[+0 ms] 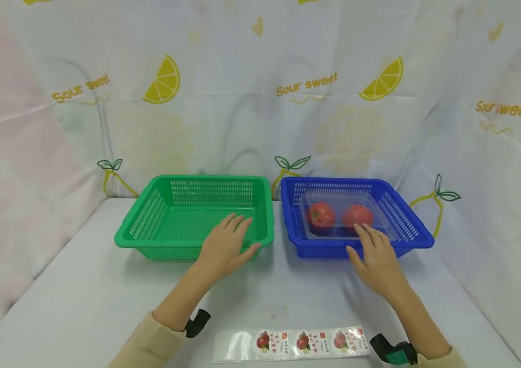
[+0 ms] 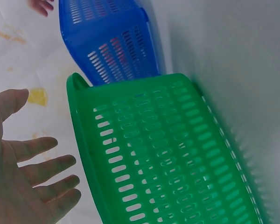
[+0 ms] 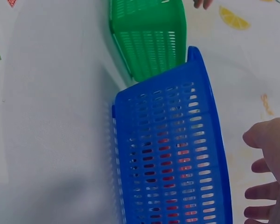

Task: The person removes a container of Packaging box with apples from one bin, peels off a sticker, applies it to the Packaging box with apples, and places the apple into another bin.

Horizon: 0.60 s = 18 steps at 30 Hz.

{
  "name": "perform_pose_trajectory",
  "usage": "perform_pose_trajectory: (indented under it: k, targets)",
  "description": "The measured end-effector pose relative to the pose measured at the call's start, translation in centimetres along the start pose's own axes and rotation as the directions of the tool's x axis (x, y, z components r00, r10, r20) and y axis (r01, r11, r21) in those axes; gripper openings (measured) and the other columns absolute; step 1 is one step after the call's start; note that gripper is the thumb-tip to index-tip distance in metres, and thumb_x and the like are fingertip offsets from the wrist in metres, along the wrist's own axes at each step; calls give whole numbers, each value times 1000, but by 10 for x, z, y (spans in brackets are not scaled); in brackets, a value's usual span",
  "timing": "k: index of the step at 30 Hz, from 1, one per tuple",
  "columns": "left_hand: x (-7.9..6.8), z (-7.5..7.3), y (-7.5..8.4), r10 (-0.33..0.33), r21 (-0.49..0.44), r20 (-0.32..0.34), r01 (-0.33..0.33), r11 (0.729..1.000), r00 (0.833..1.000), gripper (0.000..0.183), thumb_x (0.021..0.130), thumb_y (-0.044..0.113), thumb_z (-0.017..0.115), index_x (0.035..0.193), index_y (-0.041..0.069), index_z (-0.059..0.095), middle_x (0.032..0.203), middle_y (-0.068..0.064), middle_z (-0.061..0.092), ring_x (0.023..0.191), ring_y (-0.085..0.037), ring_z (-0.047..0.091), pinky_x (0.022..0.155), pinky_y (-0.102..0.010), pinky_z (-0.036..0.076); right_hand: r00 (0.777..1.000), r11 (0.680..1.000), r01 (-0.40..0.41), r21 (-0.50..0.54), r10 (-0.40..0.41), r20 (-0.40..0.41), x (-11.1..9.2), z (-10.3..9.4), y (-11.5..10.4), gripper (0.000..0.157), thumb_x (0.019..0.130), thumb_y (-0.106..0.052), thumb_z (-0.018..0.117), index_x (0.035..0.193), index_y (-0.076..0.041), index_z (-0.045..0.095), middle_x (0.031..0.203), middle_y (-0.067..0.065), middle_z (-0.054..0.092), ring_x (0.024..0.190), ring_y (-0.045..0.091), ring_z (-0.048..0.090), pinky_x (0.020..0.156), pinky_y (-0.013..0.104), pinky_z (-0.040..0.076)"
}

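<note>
My left hand [image 1: 227,246] reaches over the front rim of the green basket [image 1: 150,243], fingers spread and holding nothing. That basket has slotted sides and nothing inside it. On the right, my right hand [image 1: 375,260] is at the front rim of the blue basket [image 1: 315,252], its fingertips overlapping the clear plastic box [image 1: 380,217] in the head view. Inside the box sit two red, round fruits, one at the left [image 1: 321,214] and one at the right [image 1: 357,215]. Both wrist views show the hands with fingers extended, beside the basket rims.
A clear strip of labels [image 1: 313,345] with red fruit pictures lies near the front edge of the white table [image 1: 81,306]. Behind the baskets hangs a white cloth [image 1: 223,122] printed with lemons. The two baskets stand side by side with a narrow gap.
</note>
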<state>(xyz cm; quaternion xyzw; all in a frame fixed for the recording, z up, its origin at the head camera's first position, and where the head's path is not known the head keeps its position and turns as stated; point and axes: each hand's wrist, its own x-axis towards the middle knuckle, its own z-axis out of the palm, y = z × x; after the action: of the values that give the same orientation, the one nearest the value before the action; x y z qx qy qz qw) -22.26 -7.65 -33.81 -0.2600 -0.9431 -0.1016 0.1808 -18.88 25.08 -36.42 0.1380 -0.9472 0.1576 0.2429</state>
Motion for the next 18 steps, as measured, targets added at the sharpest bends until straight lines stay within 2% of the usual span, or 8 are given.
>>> perform_pose_trajectory:
  k: [4,11,15,18]
  targets:
    - [5,0,7,10,-72,16,-9,997,1000,59,89,43,55,133,5,44,132,-14,47,127,-33,35,100,-45,33,999,999,-35,7,35,15,2,-3,2,50,93,-21,52,132,7,38,130,30,39,118,47,32,94,61,27]
    - [9,-5,16,23,-190,30,-17,982,999,55,90,41,54,133,8,45,132,-11,47,127,-28,36,96,-45,37,993,994,-101,36,99,58,6,-3,2,51,94,-22,49,134,7,35,132,31,35,120,48,29,95,61,25]
    - [12,-5,21,9,-295,81,15,955,997,55,90,42,53,134,10,44,134,-10,45,127,-26,36,96,-44,38,993,993,-104,56,101,61,9,-3,5,51,95,-22,48,134,8,34,132,32,34,120,49,28,95,61,25]
    - [13,-5,26,10,-405,132,44,913,991,56,91,42,52,135,10,42,137,-8,43,127,-24,36,98,-42,35,993,993,-102,65,99,59,11,-5,6,52,95,-23,47,134,9,34,132,32,34,120,50,28,94,62,25]
